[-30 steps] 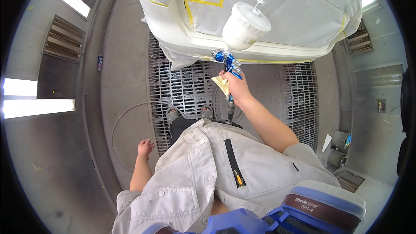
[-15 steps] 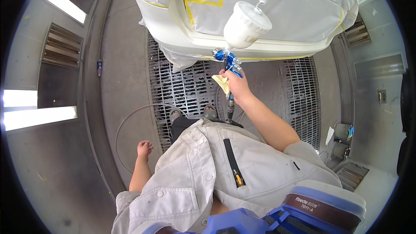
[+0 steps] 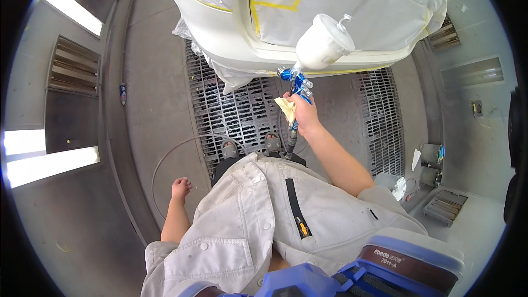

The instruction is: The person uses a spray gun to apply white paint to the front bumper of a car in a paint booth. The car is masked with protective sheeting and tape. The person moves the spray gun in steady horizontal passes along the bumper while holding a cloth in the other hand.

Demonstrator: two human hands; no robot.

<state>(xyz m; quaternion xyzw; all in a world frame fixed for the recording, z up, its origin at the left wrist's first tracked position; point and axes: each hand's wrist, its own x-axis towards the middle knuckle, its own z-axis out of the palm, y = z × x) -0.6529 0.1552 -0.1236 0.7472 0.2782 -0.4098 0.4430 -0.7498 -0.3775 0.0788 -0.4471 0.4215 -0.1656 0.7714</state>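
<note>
My right hand (image 3: 308, 116) is closed around the handle of a blue spray gun (image 3: 297, 83), held out in front of my body. A white paint cup (image 3: 324, 44) with a lid sits on top of the gun, tilted to the right. Between my right hand and the gun's handle is a pale yellow cloth (image 3: 286, 109). Beyond the gun stands a white car bumper (image 3: 258, 52), and the body above it is wrapped in white masking sheet (image 3: 352, 14) with yellow tape. My left hand (image 3: 181, 188) hangs low at my left side, fingers curled, with nothing visible in it.
A grey air hose (image 3: 159, 162) loops over the floor left of my feet. Metal floor grates (image 3: 231, 111) lie beneath the bumper and at right. A small bottle-like object (image 3: 123, 93) lies by the left wall. Containers (image 3: 390, 183) stand at right. A respirator (image 3: 407, 258) shows at the lower edge.
My right hand and the spray gun have shifted slightly right and down in the picture, as the whole view moves a little. A container at the right has come into sight. My left hand remains low.
</note>
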